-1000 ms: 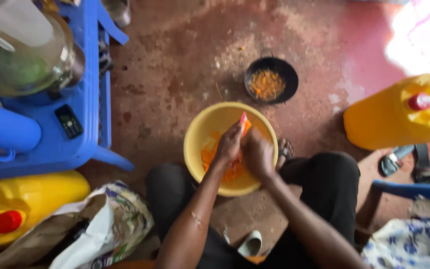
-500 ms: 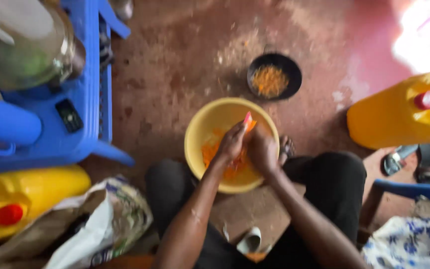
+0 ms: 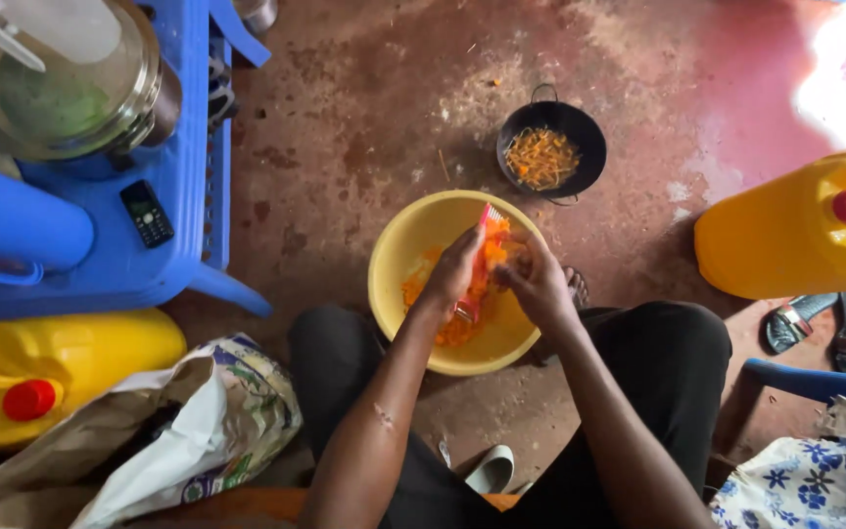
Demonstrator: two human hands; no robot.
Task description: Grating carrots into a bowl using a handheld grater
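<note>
- Left-hand fingers (image 3: 464,257) wrapped around a red-orange grater (image 3: 480,266), held tilted over the yellow bowl (image 3: 394,264).
- Right-hand fingers (image 3: 513,277) closed on a small orange piece pressed against the grater's face; too hidden to tell what piece exactly.
- Left hand (image 3: 452,274) and right hand (image 3: 540,286) close together, both above the bowl's middle.
- Orange gratings (image 3: 423,294) heaped inside the bowl, under and left of the grater.
- Yellow bowl standing on the reddish floor (image 3: 364,118), between the seated person's knees in dark trousers (image 3: 678,362).
- Beyond the bowl, up and to its right: small black pan (image 3: 585,132) with orange shreds inside, apart from the bowl.
- Far right of the bowl: yellow jerrycan with red cap (image 3: 785,235) lying on the floor, a sandal (image 3: 820,323) just below it.
- Left of the bowl: blue plastic stool (image 3: 119,274) carrying a black phone (image 3: 146,213), a lidded metal pot (image 3: 70,98) and a blue flask (image 3: 12,225).
- Below the stool, left of the bowl: second yellow jerrycan (image 3: 80,353) and a crumpled bag (image 3: 198,431).
- Near the lower right corner, well away from the bowl: blue-flowered cloth (image 3: 815,480).
</note>
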